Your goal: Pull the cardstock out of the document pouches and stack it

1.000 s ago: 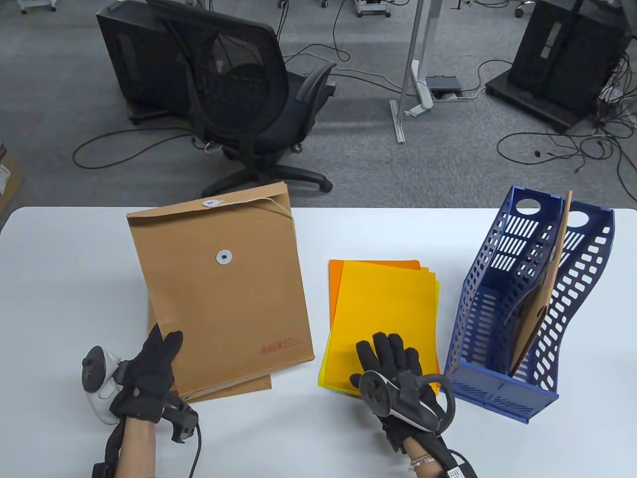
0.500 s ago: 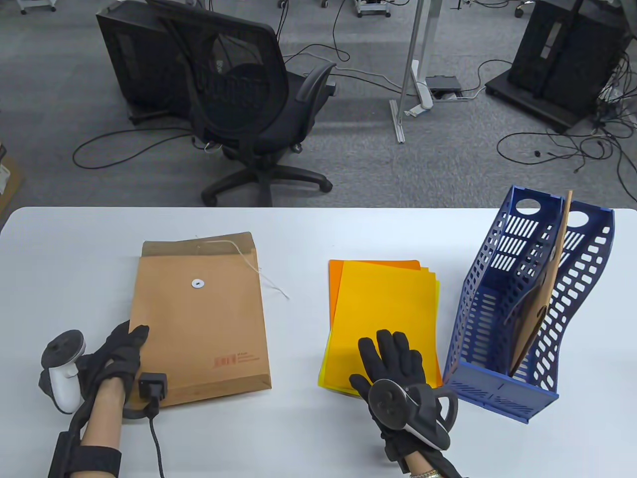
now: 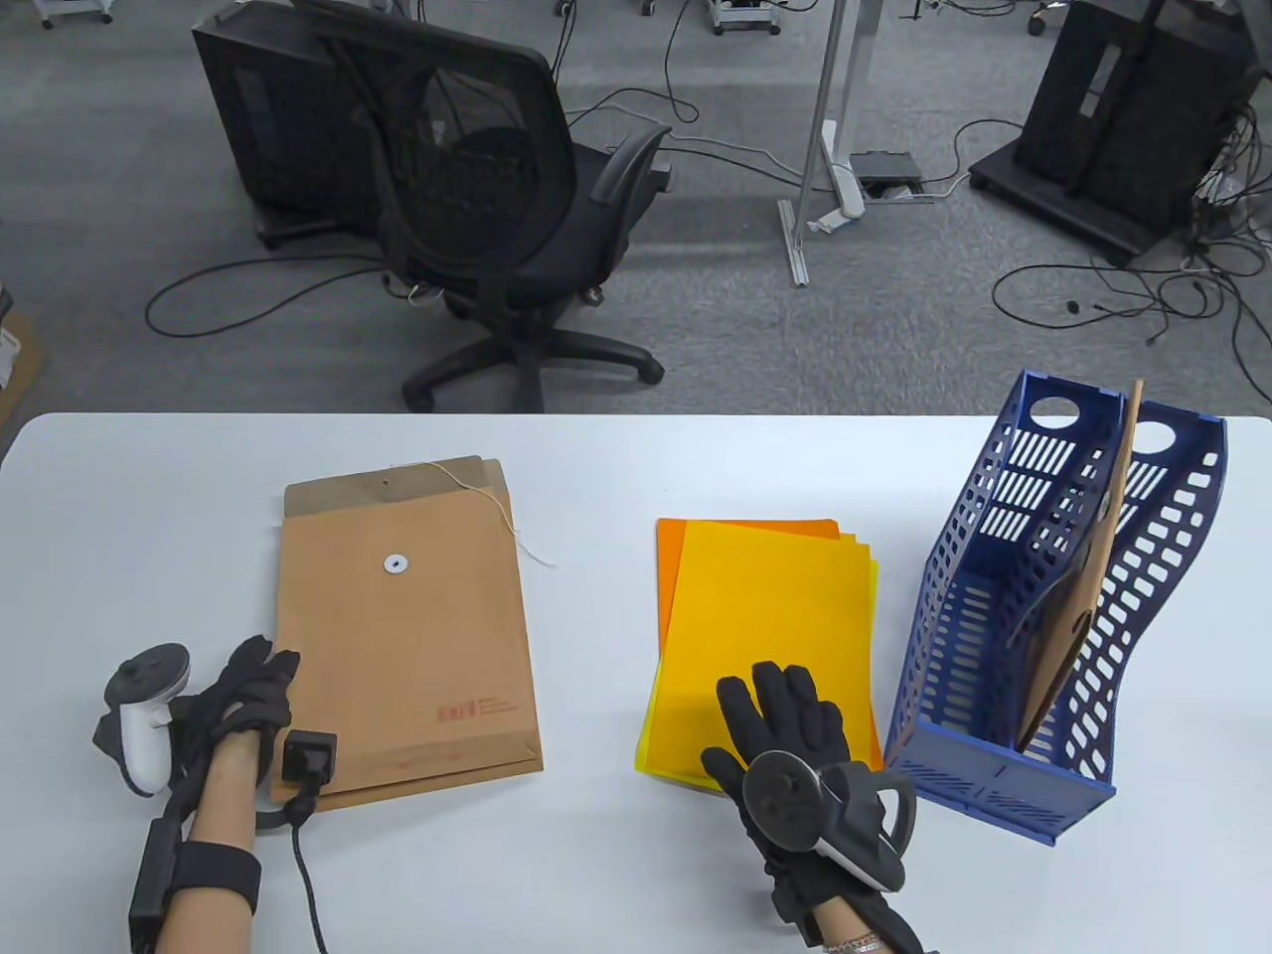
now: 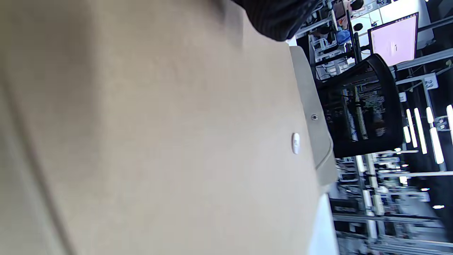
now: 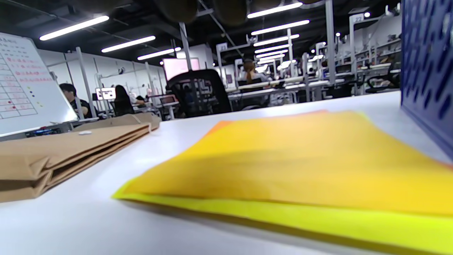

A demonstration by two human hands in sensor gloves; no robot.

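Since a second ago: top brown pouch (image 3: 407,636) dropped from tilted-up to flat on the second pouch (image 3: 493,475) beneath, now squared a little more over it, string tail (image 3: 517,532) curled just off the upper right corner

Lying flat at the left of the white table (image 3: 616,855), flap end away from the person, white button (image 3: 395,564) facing up; only a sliver of the lower pouch peeking past the far edge

Left hand (image 3: 243,696) at the near left corner of the pouch stack, fingertips touching or just over the left edge; fingers loosely curled, whether pinching anything cannot be told. From the left wrist view, mostly brown paper (image 4: 159,141) filling the frame, with a dark gloved fingertip (image 4: 276,17) at the top

To the right of that hand, well apart, yellow and orange cardstock stack (image 3: 765,636), sheets slightly fanned. Right hand (image 3: 785,725) pressed flat on its near edge, fingers spread wide, holding nothing

Just right of the right hand, blue file rack (image 3: 1004,775) almost touching the cardstock, with another brown pouch (image 3: 1078,606) leaning upright inside

Beyond the table, black office chair (image 3: 497,199) on grey carpet
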